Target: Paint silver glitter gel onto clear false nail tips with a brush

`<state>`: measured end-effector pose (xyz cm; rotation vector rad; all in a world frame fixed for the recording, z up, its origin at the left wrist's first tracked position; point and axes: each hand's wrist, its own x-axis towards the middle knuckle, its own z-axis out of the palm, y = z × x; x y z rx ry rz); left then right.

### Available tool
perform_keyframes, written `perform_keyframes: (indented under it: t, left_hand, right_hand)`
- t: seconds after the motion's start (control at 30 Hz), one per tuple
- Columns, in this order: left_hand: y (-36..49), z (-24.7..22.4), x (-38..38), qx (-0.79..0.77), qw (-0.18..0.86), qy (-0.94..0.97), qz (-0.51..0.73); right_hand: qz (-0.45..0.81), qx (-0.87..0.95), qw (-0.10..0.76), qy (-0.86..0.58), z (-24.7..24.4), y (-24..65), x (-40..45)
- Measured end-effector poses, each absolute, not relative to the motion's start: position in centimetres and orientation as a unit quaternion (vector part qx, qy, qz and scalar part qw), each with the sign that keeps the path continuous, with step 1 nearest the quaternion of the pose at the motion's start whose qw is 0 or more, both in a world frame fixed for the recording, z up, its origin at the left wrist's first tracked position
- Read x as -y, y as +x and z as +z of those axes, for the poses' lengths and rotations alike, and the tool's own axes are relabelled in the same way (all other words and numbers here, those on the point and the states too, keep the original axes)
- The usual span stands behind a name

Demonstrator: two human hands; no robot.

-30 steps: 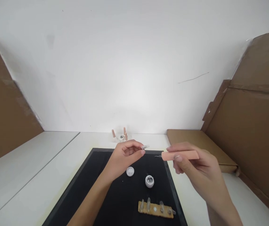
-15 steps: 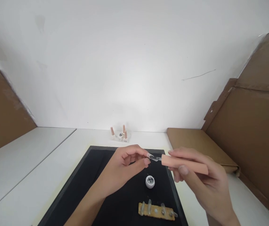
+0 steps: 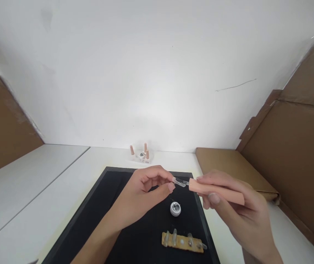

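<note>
Between thumb and forefinger, my left hand (image 3: 146,194) pinches a clear nail tip (image 3: 179,182) with dark marks on it. My right hand (image 3: 236,205) grips a peach-coloured brush handle (image 3: 216,191), whose thin brush end meets the nail tip. Below the hands, a small white round jar (image 3: 175,208) with silvery-dark contents sits on the black mat (image 3: 143,238). Nearer to me lies a yellowish strip (image 3: 183,242) bearing several clear nail tips.
At the back stand peach-capped bottles (image 3: 147,154) in a clear holder. A flat cardboard piece (image 3: 220,161) lies at the back right. Cardboard panels (image 3: 291,146) rise at both sides, and a white wall (image 3: 157,73) is behind.
The view has tilted slightly, so the mat and the objects on it appear a little higher. The nail tip is angled slightly differently under the brush; both hands keep their holds.
</note>
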<state>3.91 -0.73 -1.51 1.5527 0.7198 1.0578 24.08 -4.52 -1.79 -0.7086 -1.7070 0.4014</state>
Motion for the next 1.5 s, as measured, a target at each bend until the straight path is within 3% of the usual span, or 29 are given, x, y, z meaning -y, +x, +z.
perform_keyframes:
  t: [0.4,0.77,1.5]
  left_hand:
    - [3.72,-1.75,0.51,-0.312,0.507,0.672,0.441]
    - [3.71,-1.57,0.8,-0.316,0.487,0.677,0.453]
    - [3.41,-1.47,0.71,-0.335,0.449,0.684,0.466]
  right_hand:
    - [0.14,0.725,0.604,-0.3,-1.86,24.27,4.93]
    - [0.129,0.782,0.542,-0.28,-1.33,23.87,4.92]
    - [0.124,0.771,0.56,-0.276,-1.46,23.77,4.59]
